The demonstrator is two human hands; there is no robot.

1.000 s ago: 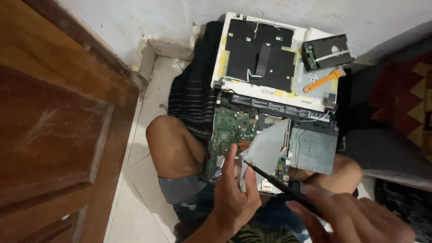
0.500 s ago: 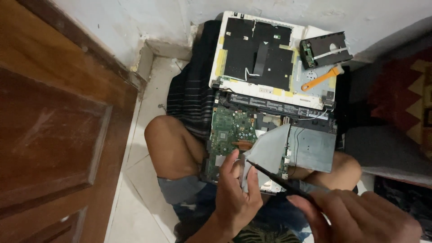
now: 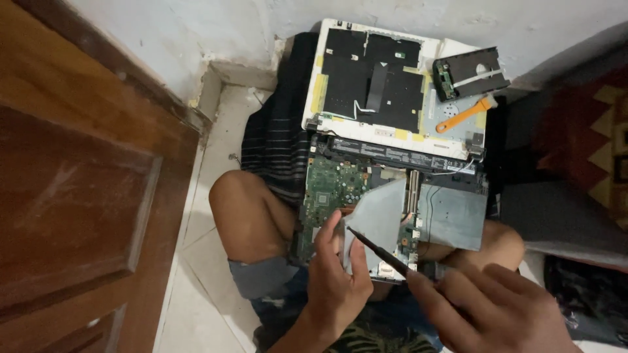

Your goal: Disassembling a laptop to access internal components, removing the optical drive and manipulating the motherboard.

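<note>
laptop (image 3: 392,196), opened up and stripped, rests across your bare knees with its green circuit board (image 3: 333,189) exposed. your left hand (image 3: 337,278) pinches the near edge of a grey sheet (image 3: 379,219) lifted off the board, fingers closed on it. your right hand (image 3: 497,310) is curled round a thin black tool (image 3: 379,252), its tip touching the sheet beside your left fingers. an orange-handled tool (image 3: 464,114) and a drive (image 3: 470,72) lie on the white lid (image 3: 392,134) beyond.

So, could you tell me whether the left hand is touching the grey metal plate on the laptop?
Touching: the head view shows the left hand with its fingers lying on the grey metal plate's lower edge.
</note>
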